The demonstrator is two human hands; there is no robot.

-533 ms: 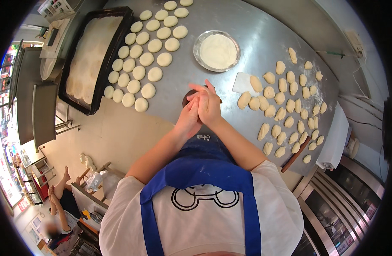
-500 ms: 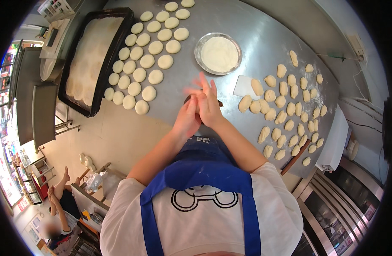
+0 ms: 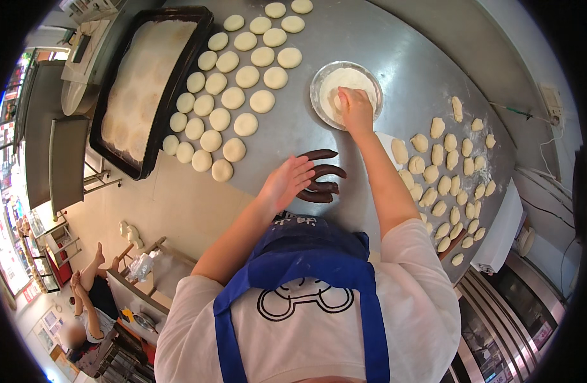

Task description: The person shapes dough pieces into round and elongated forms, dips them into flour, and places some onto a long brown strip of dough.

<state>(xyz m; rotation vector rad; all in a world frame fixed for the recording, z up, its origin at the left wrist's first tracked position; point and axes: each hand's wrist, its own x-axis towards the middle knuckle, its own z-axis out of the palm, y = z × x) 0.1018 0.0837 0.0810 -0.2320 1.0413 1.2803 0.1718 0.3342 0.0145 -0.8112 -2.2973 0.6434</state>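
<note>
My right hand (image 3: 357, 110) reaches into a round metal bowl (image 3: 314, 96) of white flour (image 3: 347, 78). Its fingers are curled together at the flour, and what lies between them, if anything, is hidden. Just above the table, my left hand (image 3: 288, 181) is open with its fingers stretched out and nothing in it. Beside its fingertips lie several curved, dark brown paste rolls (image 3: 328, 171), partly covered by that hand. Pale, flattened round dough pieces (image 3: 245, 124) stand in rows to the left. Small, uncooked dough lumps (image 3: 444, 185) are scattered at the right.
A black-rimmed baking tray (image 3: 105, 137) stands at the far left. A white scraper (image 3: 386, 143) lies under my right forearm, near the dough lumps. At the right edge of the metal table (image 3: 427, 83) is a wooden rolling pin (image 3: 451, 242). Another person (image 3: 92, 319) sits at lower left.
My hands were pressed together over the brown rolls and have parted. The right one has moved away to the flour bowl, and the left one has opened. More of the rolls shows now.
</note>
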